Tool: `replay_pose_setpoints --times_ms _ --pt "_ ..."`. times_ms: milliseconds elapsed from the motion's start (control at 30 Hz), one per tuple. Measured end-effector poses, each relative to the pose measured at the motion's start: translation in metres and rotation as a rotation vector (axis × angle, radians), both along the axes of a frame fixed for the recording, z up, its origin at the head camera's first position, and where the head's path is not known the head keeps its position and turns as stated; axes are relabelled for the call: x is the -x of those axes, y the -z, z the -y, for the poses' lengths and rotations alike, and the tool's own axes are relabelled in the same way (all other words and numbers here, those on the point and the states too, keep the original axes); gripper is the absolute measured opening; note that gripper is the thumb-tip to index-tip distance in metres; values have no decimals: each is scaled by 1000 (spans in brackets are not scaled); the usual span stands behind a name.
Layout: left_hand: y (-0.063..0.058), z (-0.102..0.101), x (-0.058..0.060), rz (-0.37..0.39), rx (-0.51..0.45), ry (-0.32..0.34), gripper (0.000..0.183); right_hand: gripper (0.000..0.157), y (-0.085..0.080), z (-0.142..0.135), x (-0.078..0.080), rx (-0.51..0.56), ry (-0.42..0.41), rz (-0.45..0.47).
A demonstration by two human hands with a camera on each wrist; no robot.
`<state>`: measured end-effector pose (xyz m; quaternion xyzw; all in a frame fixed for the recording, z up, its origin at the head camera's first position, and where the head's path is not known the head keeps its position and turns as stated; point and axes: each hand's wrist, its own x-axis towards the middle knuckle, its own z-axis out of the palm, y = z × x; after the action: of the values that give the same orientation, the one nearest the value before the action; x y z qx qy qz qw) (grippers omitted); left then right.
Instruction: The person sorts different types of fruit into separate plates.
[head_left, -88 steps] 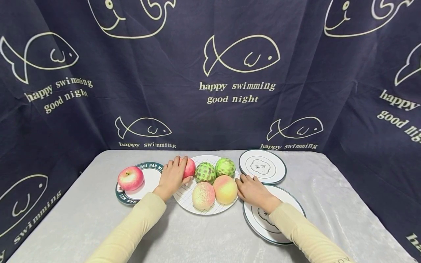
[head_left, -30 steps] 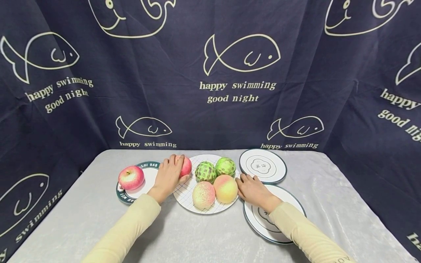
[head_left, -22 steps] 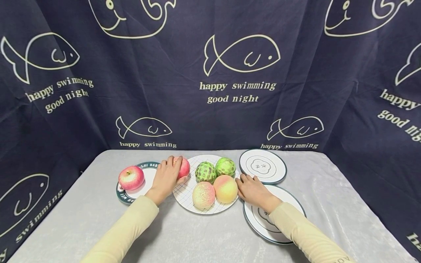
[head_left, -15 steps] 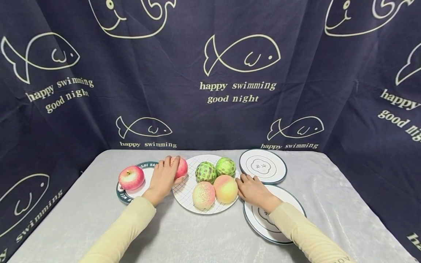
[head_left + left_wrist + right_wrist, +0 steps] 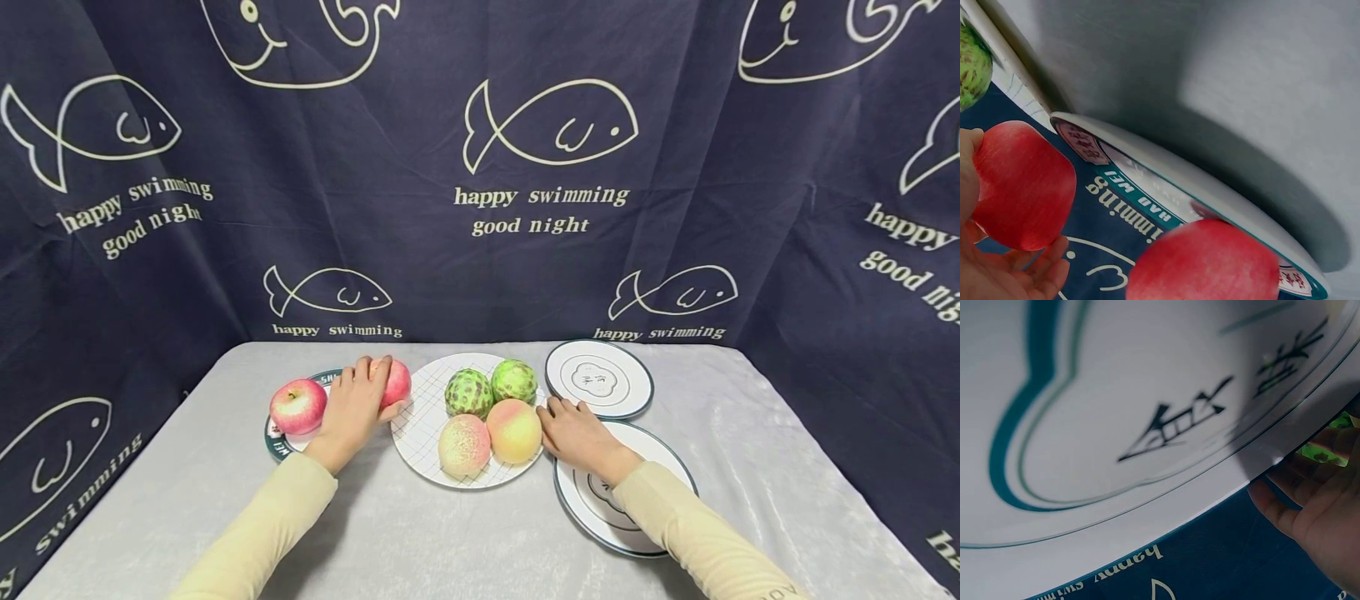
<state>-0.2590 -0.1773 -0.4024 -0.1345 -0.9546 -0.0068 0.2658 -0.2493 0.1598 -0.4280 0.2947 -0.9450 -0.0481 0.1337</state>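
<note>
In the head view my left hand grips a red apple, with fingers over its top and left side and thumb at the near side. The left wrist view shows this apple against the palm. It is over the gap between the green-rimmed plate and the white grid-lined plate. A second red apple sits on the green-rimmed plate. My right hand rests with loosely bent fingers at the grid plate's right rim, beside a yellow-pink peach. Its fingertips are partly hidden in the right wrist view.
On the grid plate lie a paler peach and two green custard apples. At the right are a back plate and a front plate, the latter partly under my right forearm. A dark fish-print curtain surrounds the table.
My left hand has carried the apple leftward off the grid plate, toward the green-rimmed plate. My right hand has stayed in place.
</note>
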Motion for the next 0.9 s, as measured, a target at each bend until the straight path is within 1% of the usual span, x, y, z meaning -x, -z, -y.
replay_pose_setpoints --times_ms 267,500,900 --pt "-3 14 -2 -25 11 -30 72 32 -2 1 -1 6 -2 -1" --pt "-1 23 -4 -11 -4 -50 70 32 -2 0 -2 5 -3 -5" --pt "3 31 -7 -49 4 -56 71 32 -1 0 -1 1 -5 -7"
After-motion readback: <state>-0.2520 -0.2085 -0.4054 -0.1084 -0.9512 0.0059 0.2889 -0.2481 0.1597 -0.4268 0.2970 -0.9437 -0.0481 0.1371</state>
